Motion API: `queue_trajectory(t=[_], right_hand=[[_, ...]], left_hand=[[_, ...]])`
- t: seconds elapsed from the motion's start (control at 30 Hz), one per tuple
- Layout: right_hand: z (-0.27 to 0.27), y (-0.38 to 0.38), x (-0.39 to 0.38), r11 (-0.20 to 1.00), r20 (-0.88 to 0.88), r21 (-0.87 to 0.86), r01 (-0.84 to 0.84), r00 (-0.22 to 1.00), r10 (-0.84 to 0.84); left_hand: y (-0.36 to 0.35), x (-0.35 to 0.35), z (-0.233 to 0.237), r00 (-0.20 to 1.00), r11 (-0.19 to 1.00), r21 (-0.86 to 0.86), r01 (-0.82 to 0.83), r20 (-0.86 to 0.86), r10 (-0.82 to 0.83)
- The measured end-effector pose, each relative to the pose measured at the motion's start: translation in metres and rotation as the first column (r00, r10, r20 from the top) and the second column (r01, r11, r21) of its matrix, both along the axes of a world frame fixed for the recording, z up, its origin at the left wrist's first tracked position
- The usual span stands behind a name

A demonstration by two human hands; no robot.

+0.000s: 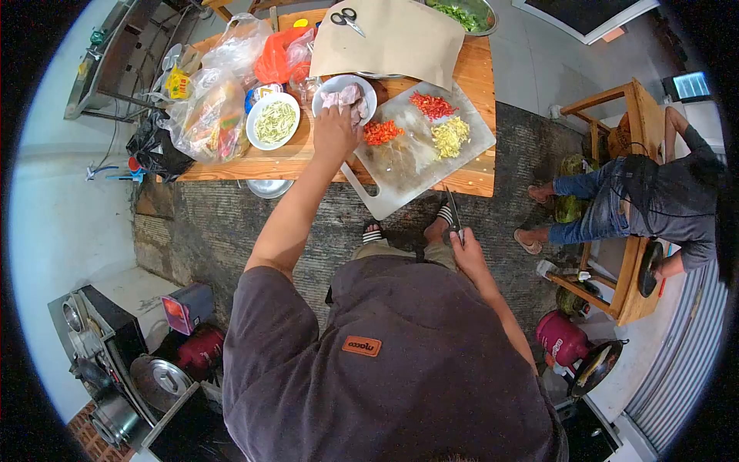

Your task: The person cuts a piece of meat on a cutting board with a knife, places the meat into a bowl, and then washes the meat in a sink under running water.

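My left hand (336, 134) reaches over the near rim of a white bowl (369, 88), its fingers closed on pale pink raw meat (350, 98). In my right hand (469, 252) is a knife (453, 206), held low by the table's front edge with the blade pointing up toward the table. A white cutting board (412, 173) lies beside the bowl, its handle corner jutting past the edge. On it sit separate piles of chopped orange-red chili (382, 133), chopped red chili (432, 105) and chopped pale yellow pieces (450, 137).
A bowl of sliced pale green vegetable (275, 122) stands left of the meat. Plastic bags (212, 115) crowd the table's left side. Scissors (348, 20) lie on brown paper (389, 42); greens (459, 15) fill a metal bowl behind. Another person (647, 192) is at a wooden stand (635, 115) at right.
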State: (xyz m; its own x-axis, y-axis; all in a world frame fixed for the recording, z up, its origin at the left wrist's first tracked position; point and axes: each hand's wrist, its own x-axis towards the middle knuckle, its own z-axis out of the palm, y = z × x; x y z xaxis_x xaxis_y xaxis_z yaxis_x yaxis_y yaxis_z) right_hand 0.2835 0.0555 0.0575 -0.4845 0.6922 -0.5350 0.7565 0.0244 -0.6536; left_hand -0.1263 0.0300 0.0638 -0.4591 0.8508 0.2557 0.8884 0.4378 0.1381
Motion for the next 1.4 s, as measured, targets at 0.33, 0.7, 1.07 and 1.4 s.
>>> queue_trajectory(t=[0.33, 0.7, 1.07, 1.4], right_hand=[[0.005, 0.000, -0.011, 1.000, 0.017, -0.023, -0.016, 1.000, 0.017], [-0.022, 0.005, -0.001, 0.998, -0.074, 0.023, -0.055, 0.996, 0.057], [-0.004, -0.003, -0.002, 0.999, -0.011, 0.010, -0.045, 0.999, 0.045], [0.003, 0.001, 0.002, 1.000, 0.052, -0.003, -0.011, 0.999, 0.011]], left_hand=[[0.012, 0.022, -0.025, 0.930, 0.939, -0.011, -0.343, 0.138, 0.341], [0.026, 0.005, -0.037, 0.846, 0.877, -0.034, -0.479, 0.248, 0.472], [0.036, 0.020, -0.025, 0.820, 0.849, -0.197, -0.491, 0.226, 0.526], [0.043, 0.022, -0.022, 0.774, 0.814, -0.133, -0.565, 0.258, 0.579]])
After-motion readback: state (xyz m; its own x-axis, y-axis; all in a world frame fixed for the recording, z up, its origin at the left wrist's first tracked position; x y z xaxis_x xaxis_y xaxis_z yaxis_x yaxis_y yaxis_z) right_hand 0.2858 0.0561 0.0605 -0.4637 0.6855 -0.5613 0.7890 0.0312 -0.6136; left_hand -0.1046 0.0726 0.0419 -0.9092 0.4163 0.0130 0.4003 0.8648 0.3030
